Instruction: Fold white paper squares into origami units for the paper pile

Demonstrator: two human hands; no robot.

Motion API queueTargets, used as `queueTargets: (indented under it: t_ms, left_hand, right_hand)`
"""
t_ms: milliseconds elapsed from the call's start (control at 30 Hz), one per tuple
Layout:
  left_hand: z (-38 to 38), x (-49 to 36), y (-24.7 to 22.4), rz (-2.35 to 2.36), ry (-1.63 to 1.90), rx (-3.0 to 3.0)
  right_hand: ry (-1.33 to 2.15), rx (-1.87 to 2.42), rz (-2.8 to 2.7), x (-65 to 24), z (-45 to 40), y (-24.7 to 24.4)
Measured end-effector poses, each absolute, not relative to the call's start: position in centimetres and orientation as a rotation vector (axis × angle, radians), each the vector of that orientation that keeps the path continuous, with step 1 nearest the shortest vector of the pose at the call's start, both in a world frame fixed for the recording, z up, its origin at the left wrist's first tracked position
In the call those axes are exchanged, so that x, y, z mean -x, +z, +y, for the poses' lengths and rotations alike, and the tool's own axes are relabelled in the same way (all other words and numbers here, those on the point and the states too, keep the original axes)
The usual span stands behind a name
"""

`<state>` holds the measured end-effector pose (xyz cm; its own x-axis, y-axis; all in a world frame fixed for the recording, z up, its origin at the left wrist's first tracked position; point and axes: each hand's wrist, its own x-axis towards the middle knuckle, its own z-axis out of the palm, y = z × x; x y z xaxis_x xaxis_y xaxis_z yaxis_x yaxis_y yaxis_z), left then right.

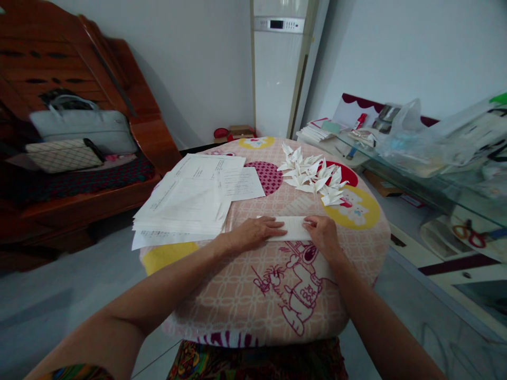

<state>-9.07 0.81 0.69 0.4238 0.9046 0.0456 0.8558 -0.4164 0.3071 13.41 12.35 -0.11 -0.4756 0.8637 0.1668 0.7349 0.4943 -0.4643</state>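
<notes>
Across the soft, lattice-patterned cloth lies a narrow, flat white paper strip; the left hand rests extended fingers on it, the right hand pinches its end.

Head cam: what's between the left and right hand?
A white paper strip spans the gap in the head view, with the left hand on one end and the right hand at the other.

You have dim, cool, soft light, its source out of view. The narrow folded white paper strip reads pale; deep shadow lies beneath the glossy reddish-brown wooden bench. Wide-angle stretch warps your edges, softening the crumpled clear plastic bag.
</notes>
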Motion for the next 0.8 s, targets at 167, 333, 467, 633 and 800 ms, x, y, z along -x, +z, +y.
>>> queueTargets:
  t_ms: [167, 333, 467, 633, 800]
  left_hand:
    - [0.3, 8.0, -0.4, 1.626, 0.169, -2.568]
    - [-0.4, 7.5, -0.4, 1.659, 0.16, -2.604]
    - [-0.5, 7.5, -0.4, 1.631, 0.174, -2.618]
    - [-0.4, 7.6, -0.7, 1.609, 0.224, -2.635]
    - [-0.4, 7.7, -0.5, 1.599, 0.164, -2.65]
  right_hand:
    - [0.49, 1.352, -2.359, -13.2, 12.4, 0.1]
    - [0.423, 1.411, -2.399, -13.3, 12.2, 0.7]
    - [0.007, 1.407, -2.378, -13.2, 10.3, 2.1]
    - [0.245, 1.041, -2.549, -11.6, 7.7, 2.7]
    - [0.621, 1.179, -2.501, -11.2, 8.4, 1.2]
